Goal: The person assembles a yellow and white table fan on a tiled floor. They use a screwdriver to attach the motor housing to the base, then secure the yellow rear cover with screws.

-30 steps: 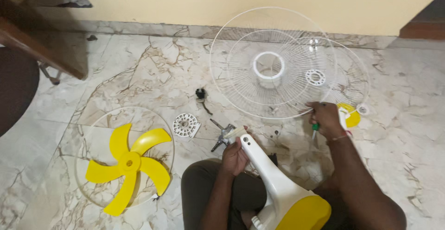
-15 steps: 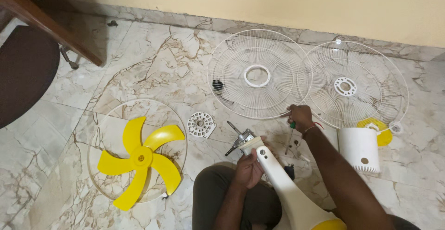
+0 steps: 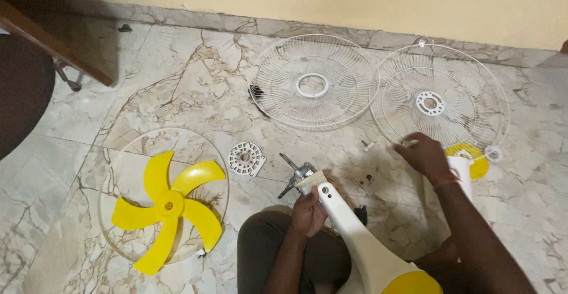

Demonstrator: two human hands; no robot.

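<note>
A: What has changed?

B: The right hand has left the screwdriver it held a moment ago; its fingers now curl loosely at the rim of the right grille, gripping nothing I can make out.

A: And the left hand?

B: Still wrapped round the fan neck at 6 o'clock, motor pointing to 11. The blade lies at 8 o'clock.

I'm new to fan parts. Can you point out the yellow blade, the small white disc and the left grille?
yellow blade (image 3: 169, 204), head view, hub.
small white disc (image 3: 247, 158), head view, middle.
left grille (image 3: 312, 85), head view, centre ring.
</note>
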